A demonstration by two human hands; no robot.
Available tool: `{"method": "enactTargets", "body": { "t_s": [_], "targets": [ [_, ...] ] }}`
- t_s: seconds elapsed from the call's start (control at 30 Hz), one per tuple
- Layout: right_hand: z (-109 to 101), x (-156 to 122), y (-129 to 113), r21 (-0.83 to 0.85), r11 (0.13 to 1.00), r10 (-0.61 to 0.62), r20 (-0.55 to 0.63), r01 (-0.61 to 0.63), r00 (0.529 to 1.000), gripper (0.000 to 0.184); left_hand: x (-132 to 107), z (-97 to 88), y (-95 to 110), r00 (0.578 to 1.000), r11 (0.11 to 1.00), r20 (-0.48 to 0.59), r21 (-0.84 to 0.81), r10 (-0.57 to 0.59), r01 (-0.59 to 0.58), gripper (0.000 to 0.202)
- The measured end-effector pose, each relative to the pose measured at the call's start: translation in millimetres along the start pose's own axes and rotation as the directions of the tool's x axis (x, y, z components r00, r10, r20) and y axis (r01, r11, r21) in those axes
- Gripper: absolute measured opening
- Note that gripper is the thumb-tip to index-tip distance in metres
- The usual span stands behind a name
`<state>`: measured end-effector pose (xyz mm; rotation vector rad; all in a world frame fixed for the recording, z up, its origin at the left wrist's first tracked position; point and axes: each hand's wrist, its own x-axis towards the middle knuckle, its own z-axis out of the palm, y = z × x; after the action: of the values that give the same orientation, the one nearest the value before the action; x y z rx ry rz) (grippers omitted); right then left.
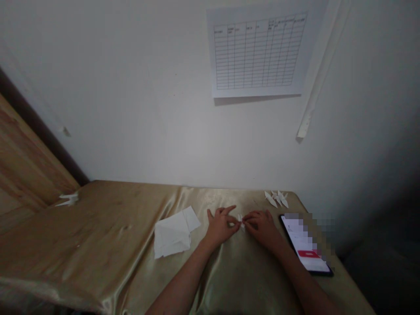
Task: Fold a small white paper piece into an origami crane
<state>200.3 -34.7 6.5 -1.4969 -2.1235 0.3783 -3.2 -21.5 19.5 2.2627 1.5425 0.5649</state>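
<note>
A small folded piece of white paper (240, 217) is between my two hands, over the middle of the cloth. My left hand (219, 226) pinches its left side with thumb and forefinger, while the other fingers stick out. From the other side my right hand (262, 226) closes its fingertips on the same piece, partly covering it. Its exact folds are too small to make out. Left of my left hand lies a loose stack of white paper sheets (172, 234). Several folded white paper figures (276, 199), shaped like birds, rest beyond my right hand.
A phone with a lit screen (303, 245) lies right of my right forearm. Shiny gold cloth (108, 227) covers the table, wrinkled in places. More white folded paper (69, 200) sits at the far left. A printed table sheet (257, 52) hangs on the wall behind.
</note>
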Motion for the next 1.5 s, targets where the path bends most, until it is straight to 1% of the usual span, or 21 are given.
{"method": "enactTargets", "body": {
  "t_s": [0.1, 0.17, 0.3, 0.5, 0.63, 0.77, 0.97, 1.03, 1.1, 1.17, 1.2, 1.37, 1.5],
  "targets": [
    [7.3, 2.7, 1.0, 0.028, 0.999, 0.019, -0.016, -0.019, 1.0, 0.024, 3.4, 2.6, 1.8, 0.998, 0.998, -0.003, -0.016, -0.065, 0.065, 0.009],
    [12.6, 4.1, 2.7, 0.052, 0.998, 0.049, -0.052, -0.046, 0.997, 0.02, 4.9, 5.0, 4.8, 0.997, 0.997, -0.016, -0.014, -0.081, 0.081, 0.006],
    [21.0, 5.4, 7.1, 0.08, 0.994, 0.078, -0.068, -0.072, 0.995, 0.019, 4.9, 8.6, 9.0, 0.997, 0.998, -0.046, -0.013, -0.065, 0.065, 0.009],
    [26.9, 9.6, 15.1, 0.049, 0.991, 0.128, -0.119, -0.123, 0.985, 0.022, 4.0, 9.4, 7.2, 0.998, 0.998, -0.032, 0.004, -0.055, 0.055, 0.018],
    [28.8, 11.8, 19.8, 0.029, 0.988, 0.155, -0.122, -0.153, 0.98, 0.025, 3.9, 9.5, 5.5, 0.999, 0.999, -0.014, 0.006, -0.048, 0.048, 0.026],
    [32.0, 11.4, 23.1, -0.001, 0.993, 0.118, -0.133, -0.119, 0.984, 0.021, 2.9, 9.0, 6.7, 0.999, 0.999, 0.003, 0.012, -0.045, 0.045, 0.031],
    [33.1, 10.6, 24.1, -0.03, 0.995, 0.095, -0.146, -0.1, 0.985, 0.024, 4.2, 10.0, 7.1, 0.999, 0.999, 0.006, 0.004, -0.054, 0.053, 0.035],
    [31.8, 10.2, 23.5, -0.026, 0.994, 0.099, -0.146, -0.103, 0.984, 0.025, 6.4, 11.4, 4.6, 0.998, 0.998, -0.007, -0.02, -0.066, 0.066, 0.033],
    [30.5, 10.0, 22.8, -0.015, 0.994, 0.102, -0.146, -0.106, 0.984, 0.026, 9.3, 12.6, 1.1, 0.994, 0.995, -0.047, -0.04, -0.094, 0.092, 0.028],
    [29.4, 9.9, 22.0, 0.0, 0.994, 0.104, -0.144, -0.105, 0.984, 0.026, 12.2, 13.2, -2.2, 0.985, 0.99, -0.098, -0.023, -0.144, 0.142, 0.026],
    [29.0, 9.9, 21.5, 0.007, 0.995, 0.103, -0.143, -0.103, 0.984, 0.026, 13.3, 13.3, -3.4, 0.982, 0.988, -0.107, -0.01, -0.153, 0.153, 0.023],
    [28.7, 10.3, 18.7, 0.062, 0.996, 0.079, -0.151, -0.071, 0.985, 0.026, 14.9, 14.1, -4.5, 0.989, 0.993, -0.082, -0.006, -0.121, 0.121, 0.022],
    [28.2, 10.9, 16.9, 0.133, 0.99, 0.073, -0.165, -0.052, 0.984, 0.019, 14.5, 15.0, -2.9, 0.987, 0.993, -0.112, -0.044, -0.112, 0.108, 0.018]
  ]
}}
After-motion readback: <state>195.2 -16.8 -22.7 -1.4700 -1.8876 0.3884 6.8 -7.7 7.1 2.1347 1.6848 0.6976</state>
